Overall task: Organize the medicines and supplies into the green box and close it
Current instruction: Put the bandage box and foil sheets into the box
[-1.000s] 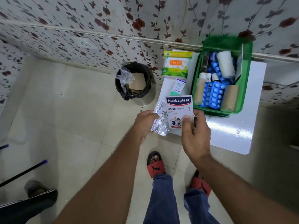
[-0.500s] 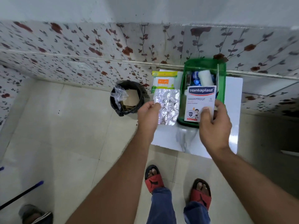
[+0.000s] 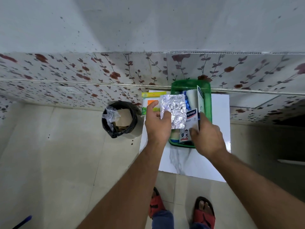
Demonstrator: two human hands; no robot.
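Green box (image 3: 208, 103) sits open on the white table (image 3: 198, 164), against the wall. Left hand (image 3: 157, 126) pinches one foil blister strip (image 3: 173, 111) above the box's left side, covering its contents. Right hand (image 3: 207, 138) pinches one plaster packet (image 3: 189, 128) inside the box. Black bin (image 3: 119, 119) left of box; cotton-bud pack (image 3: 149, 101) between them. Table bare in front of the box.
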